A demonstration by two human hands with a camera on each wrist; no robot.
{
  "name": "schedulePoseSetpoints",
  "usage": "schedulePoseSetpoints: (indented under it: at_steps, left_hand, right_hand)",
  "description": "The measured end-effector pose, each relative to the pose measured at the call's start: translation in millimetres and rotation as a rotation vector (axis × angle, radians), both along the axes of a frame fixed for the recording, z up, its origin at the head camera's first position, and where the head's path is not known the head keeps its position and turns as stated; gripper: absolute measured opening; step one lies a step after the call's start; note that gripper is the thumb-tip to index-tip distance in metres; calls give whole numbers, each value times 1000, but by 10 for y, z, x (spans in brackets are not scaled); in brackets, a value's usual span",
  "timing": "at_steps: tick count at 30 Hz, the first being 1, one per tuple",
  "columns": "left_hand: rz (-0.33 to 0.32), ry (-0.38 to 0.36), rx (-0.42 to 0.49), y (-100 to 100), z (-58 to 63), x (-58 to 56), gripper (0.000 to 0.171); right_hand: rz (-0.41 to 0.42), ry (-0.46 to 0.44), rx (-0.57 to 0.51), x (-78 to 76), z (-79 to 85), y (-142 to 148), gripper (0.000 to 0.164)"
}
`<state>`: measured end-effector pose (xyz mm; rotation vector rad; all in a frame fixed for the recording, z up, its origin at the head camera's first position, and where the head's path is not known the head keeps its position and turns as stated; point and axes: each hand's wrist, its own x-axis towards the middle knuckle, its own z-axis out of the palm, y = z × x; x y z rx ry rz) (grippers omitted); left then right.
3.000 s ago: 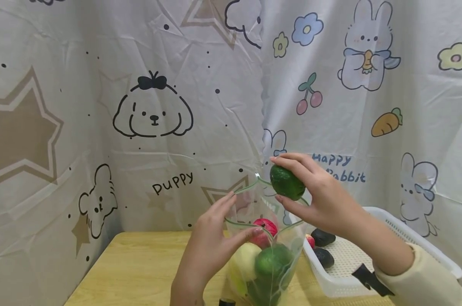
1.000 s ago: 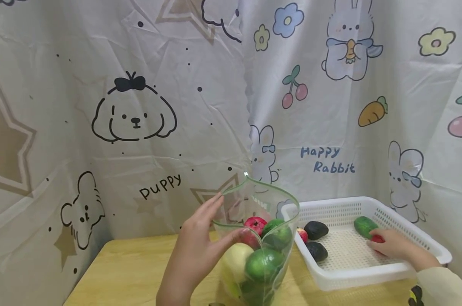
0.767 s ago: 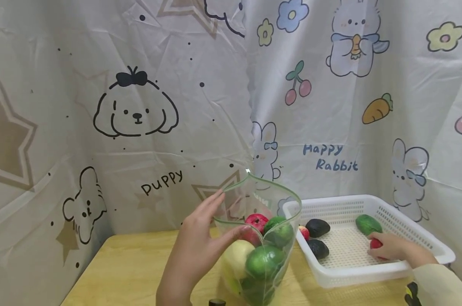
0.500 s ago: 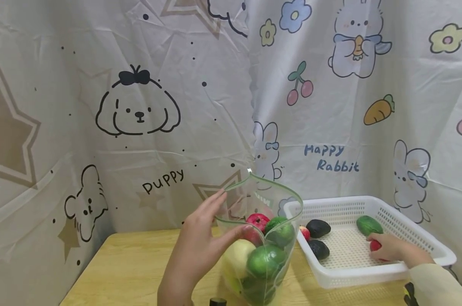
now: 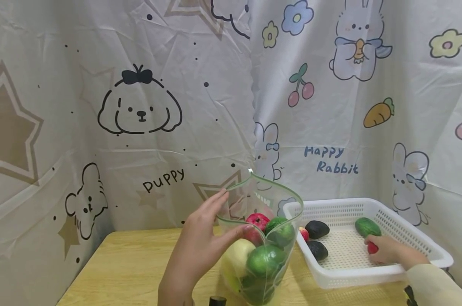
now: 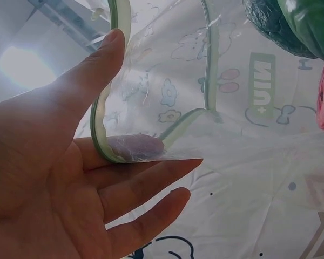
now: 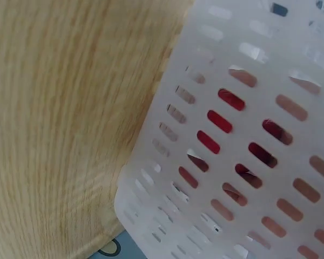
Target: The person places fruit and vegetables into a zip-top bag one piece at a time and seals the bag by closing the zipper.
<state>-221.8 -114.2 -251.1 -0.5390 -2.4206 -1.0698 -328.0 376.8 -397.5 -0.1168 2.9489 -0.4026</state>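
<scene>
My left hand [image 5: 200, 242] is at the mouth of a clear zip bag [image 6: 232, 143] with a green rim. Its thumb touches the near rim and its mostly straight fingers spread the far side; one finger shows through the plastic. Inside the bag lie a red fruit [image 5: 258, 222], a pale yellow one [image 5: 239, 256] and several green ones [image 5: 267, 260]. My right hand [image 5: 389, 250] reaches into a white slotted basket [image 5: 353, 276] and grips a small red fruit [image 5: 372, 248]. Through the basket's slots, the right wrist view shows only parts of that red fruit [image 7: 220, 121] and hand.
Also in the basket are two dark avocados [image 5: 317, 229], a green fruit [image 5: 367, 227] and a red-yellow fruit [image 5: 303, 234] at the left wall. A black cylinder top [image 5: 217, 301] shows at the bottom edge. Printed curtains [image 5: 177, 85] stand behind the wooden table [image 5: 135, 259].
Three seconds ago my right hand held a green fruit over the bag mouth. That fruit now lies in the bag, and the hand is in the basket gripping the red fruit. The left hand stays at the bag.
</scene>
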Motion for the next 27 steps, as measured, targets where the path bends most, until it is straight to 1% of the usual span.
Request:
schedulePoseSetpoints:
  at_steps: [4, 9, 12, 14, 16, 18, 22, 24, 27]
  left_hand:
    - [0, -10, 0, 3, -7, -2, 78]
    - [-6, -12, -1, 18, -22, -8, 77]
    - [-9, -14, -9, 32, -27, -9, 75]
    - [-7, -16, -15, 39, -29, -7, 75]
    - [-2, -12, -23, 42, -31, -8, 74]
    - [-1, -8, -25, 41, -32, -10, 74]
    - [0, 12, -28, 30, -29, -16, 75]
    - [0, 22, -28, 23, -28, -19, 76]
    - [2, 29, -29, 14, -23, -20, 77]
  right_hand:
    - [15, -1, -23, 10, 7, -3, 44]
    - [12, -39, -66, 22, 23, 0, 39]
    - [-8, -66, -77, 36, 47, -8, 39]
    - [2, -70, -88, 42, 69, -19, 40]
    - [34, -52, -98, 36, 97, -36, 40]
    - [82, -5, -95, 24, 127, -66, 39]
    - [192, 133, -72, 1, 246, -194, 37]
    - [248, 217, -63, 1, 355, -300, 36]
    - [290, 358, -19, 30, 602, -522, 37]
